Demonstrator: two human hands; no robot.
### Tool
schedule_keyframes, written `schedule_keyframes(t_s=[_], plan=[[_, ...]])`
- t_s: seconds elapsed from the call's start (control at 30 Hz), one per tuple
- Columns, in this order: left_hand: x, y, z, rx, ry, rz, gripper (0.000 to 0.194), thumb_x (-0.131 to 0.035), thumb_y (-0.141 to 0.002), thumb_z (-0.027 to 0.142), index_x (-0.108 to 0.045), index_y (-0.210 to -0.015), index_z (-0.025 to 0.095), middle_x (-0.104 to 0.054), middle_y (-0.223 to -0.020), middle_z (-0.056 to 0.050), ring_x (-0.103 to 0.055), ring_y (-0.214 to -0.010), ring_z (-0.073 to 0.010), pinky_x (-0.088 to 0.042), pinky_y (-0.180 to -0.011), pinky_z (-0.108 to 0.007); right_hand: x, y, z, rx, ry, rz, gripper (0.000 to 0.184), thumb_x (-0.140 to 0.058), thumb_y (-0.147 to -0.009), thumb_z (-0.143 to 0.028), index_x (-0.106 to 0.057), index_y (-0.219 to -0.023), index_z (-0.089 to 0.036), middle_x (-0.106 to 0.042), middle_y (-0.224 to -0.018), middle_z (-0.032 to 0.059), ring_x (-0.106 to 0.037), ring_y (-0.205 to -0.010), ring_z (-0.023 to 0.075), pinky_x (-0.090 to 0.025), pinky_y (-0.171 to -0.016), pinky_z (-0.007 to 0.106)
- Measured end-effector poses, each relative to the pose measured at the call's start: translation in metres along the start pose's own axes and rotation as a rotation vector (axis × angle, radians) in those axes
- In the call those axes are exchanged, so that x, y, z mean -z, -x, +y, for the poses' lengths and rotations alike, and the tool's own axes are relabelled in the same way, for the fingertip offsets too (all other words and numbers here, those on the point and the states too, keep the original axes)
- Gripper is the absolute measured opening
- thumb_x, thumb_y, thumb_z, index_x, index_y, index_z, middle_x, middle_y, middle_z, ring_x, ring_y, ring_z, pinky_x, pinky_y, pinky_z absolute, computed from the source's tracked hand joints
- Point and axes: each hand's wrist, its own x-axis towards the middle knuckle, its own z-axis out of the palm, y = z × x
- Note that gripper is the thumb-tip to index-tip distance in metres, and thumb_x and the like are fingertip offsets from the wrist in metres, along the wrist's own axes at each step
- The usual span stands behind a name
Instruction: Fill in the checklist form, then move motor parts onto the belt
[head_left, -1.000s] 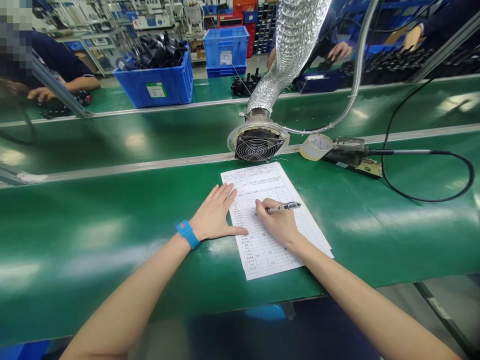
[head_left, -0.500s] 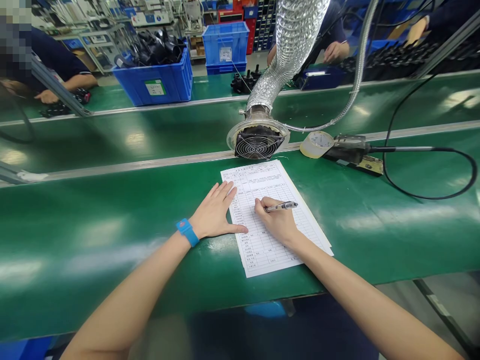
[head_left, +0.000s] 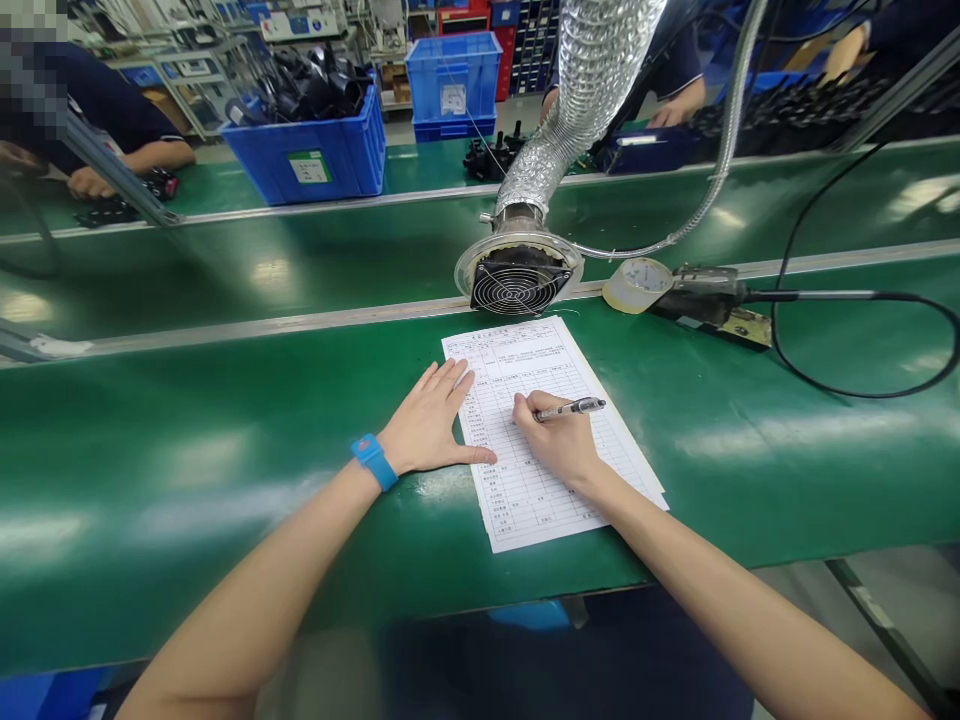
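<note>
1. The sheet of paper, a printed form, lies just below and right of the frame's centre. Its rows are too small to read, and both hands cover parts of it. Edges of more paper show along its right side.
2. The left hand, near the centre, is flat with fingers spread and grasps nothing; fingertips and thumb rest on the sheet's left edge. What lies under the palm is hidden. A blue wristband circles the wrist.
3. The right hand, right of centre, grasps a pen between thumb and fingers over the middle of the sheet. The pen's back end points right; its tip is hidden behind the fingers, so whether it touches the paper cannot be told.
4. Above the sheet, at upper centre, hangs a fan on a silver duct, which the top edge cuts off.
5. At right, a tape roll sits beside a dark device, hard to identify, with a black cable looping off it.
6. At upper left, a blue bin holds black parts, their shapes muddled together. Co-workers at the top corners are cut off, one partly pixelated; another is mostly behind the duct.
</note>
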Motion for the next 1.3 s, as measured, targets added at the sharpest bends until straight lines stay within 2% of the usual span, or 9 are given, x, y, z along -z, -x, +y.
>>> schedule_keyframes(t_s=[0.67, 0.9, 1.03, 1.13, 1.3], plan=[[0.001, 0.000, 0.000, -0.006, -0.006, -0.006, 0.119, -0.045, -0.071, 0.089, -0.018, -0.157, 0.012, -0.013, -0.164, -0.017, -0.009, -0.152, -0.0338, -0.007, -0.126, -0.050, 0.000, -0.001, 0.000, -0.007, -0.017, 0.025, 0.045, -0.049, -0.090, -0.032, -0.025, -0.054, -0.022, -0.029, -0.050, -0.0043, -0.028, -0.048, 0.0105, -0.025, -0.052, 0.031], [0.001, 0.000, 0.000, -0.010, -0.010, -0.014, 0.119, -0.046, -0.070, 0.089, -0.015, -0.158, 0.015, -0.010, -0.165, -0.016, -0.008, -0.152, -0.0352, -0.007, -0.125, -0.053, 0.011, -0.001, -0.003, -0.078, -0.016, 0.191, 0.043, -0.049, -0.090, -0.034, -0.031, -0.053, -0.022, -0.030, -0.050, -0.0041, -0.029, -0.050, 0.0109, -0.028, -0.052, 0.030], [0.003, 0.001, 0.001, -0.020, -0.022, -0.023, 0.123, -0.046, -0.068, 0.091, -0.016, -0.158, 0.013, -0.010, -0.165, -0.017, -0.007, -0.152, -0.0347, -0.006, -0.125, -0.053, 0.021, -0.002, -0.014, -0.113, -0.038, 0.080, 0.043, -0.055, -0.087, -0.035, -0.040, -0.050, -0.020, -0.037, -0.047, -0.0042, -0.033, -0.046, 0.0097, -0.029, -0.049, 0.029], [0.003, 0.001, 0.002, -0.018, -0.032, -0.018, 0.124, -0.045, -0.068, 0.091, -0.017, -0.157, 0.010, -0.010, -0.165, -0.018, -0.006, -0.153, -0.0340, -0.004, -0.125, -0.051, 0.019, -0.001, -0.017, -0.172, -0.099, -0.011, 0.044, -0.057, -0.087, -0.040, -0.044, -0.050, -0.020, -0.041, -0.045, -0.0040, -0.037, -0.044, 0.0099, -0.031, -0.048, 0.028], [0.001, 0.001, 0.001, -0.020, -0.024, -0.014, 0.121, -0.045, -0.068, 0.091, -0.018, -0.157, 0.013, -0.011, -0.164, -0.017, -0.007, -0.153, -0.0337, -0.005, -0.125, -0.052, 0.008, 0.004, -0.007, -0.208, -0.136, 0.026, 0.044, -0.052, -0.089, -0.041, -0.039, -0.052, -0.021, -0.040, -0.047, -0.0042, -0.037, -0.045, 0.0106, -0.032, -0.049, 0.028]])
